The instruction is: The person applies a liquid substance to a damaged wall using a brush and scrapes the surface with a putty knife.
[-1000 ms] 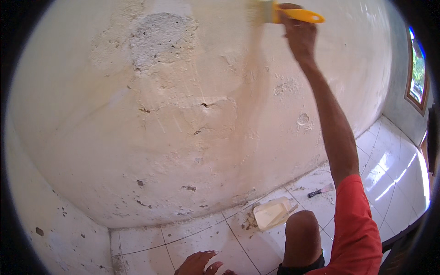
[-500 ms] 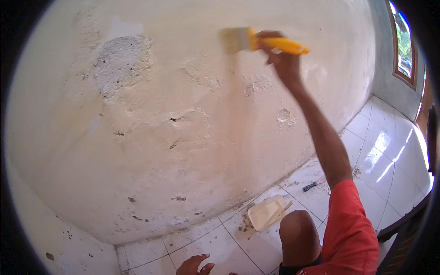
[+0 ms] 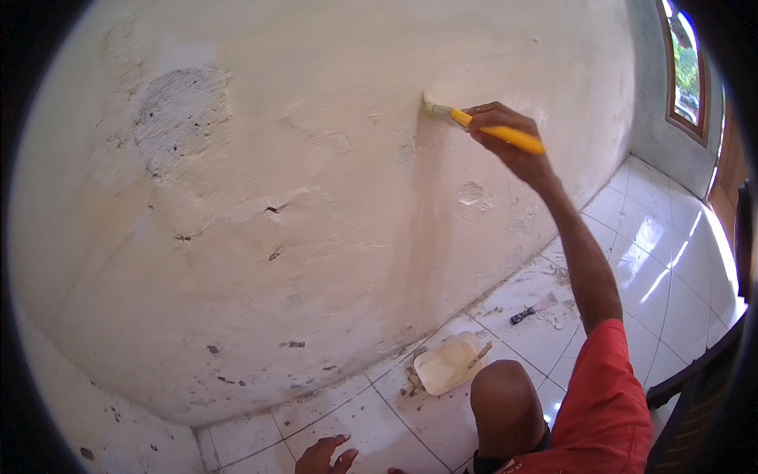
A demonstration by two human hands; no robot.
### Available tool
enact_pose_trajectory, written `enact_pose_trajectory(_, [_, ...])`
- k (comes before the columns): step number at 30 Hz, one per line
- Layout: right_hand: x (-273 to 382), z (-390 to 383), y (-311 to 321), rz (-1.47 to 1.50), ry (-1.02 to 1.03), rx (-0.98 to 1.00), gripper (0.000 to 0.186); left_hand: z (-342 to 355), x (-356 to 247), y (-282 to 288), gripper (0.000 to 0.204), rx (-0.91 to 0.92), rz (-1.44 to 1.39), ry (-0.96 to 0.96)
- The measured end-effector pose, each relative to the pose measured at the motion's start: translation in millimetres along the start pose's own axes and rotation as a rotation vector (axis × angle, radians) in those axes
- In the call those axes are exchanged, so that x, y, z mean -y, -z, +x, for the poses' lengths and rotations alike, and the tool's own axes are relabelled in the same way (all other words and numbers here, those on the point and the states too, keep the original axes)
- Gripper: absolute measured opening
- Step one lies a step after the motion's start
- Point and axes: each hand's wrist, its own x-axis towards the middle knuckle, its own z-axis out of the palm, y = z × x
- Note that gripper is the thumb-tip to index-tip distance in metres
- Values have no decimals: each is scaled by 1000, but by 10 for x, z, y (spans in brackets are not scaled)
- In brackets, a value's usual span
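My right hand [image 3: 509, 141] is closed round the yellow handle of a paintbrush [image 3: 517, 139]. The bristles press against the cream wall [image 3: 332, 174], at the top of a darker, damp-looking vertical streak [image 3: 426, 229]. Low in the view, my left hand [image 3: 325, 454] hangs above the floor with its fingers apart and nothing in them. A pale tray [image 3: 438, 371] of light-coloured contents lies on the tiles near my knee, with a stick-like piece [image 3: 479, 355] resting across its right side.
A scraper with a black handle [image 3: 521, 316] lies among crumbs on the white tiled floor [image 3: 632, 237]. Left on the wall is a rough bare patch [image 3: 178, 118], with chips and cracks below. Dark furniture [image 3: 695, 379] stands at the right; a framed window [image 3: 687, 75] is beyond.
The brush has moved right and slightly down, and turned from flat-on to edge-on, its bristles now against the wall. The streak beneath looks darker. My left hand stays low and open.
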Motion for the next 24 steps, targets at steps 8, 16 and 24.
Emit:
enact_pose_trajectory(8, [-1180, 748, 976, -294, -558, -411, 17, 25, 221, 21, 76, -81, 635, -851])
enact_pose_trajectory(16, [12, 47, -107, 75, 45, -68, 19, 28, 9, 83, 68, -69, 727, -760])
enact_pose_trajectory(24, [-820, 468, 771, -67, -459, -343, 21, -147, -665, -96, 36, -53, 550, -115])
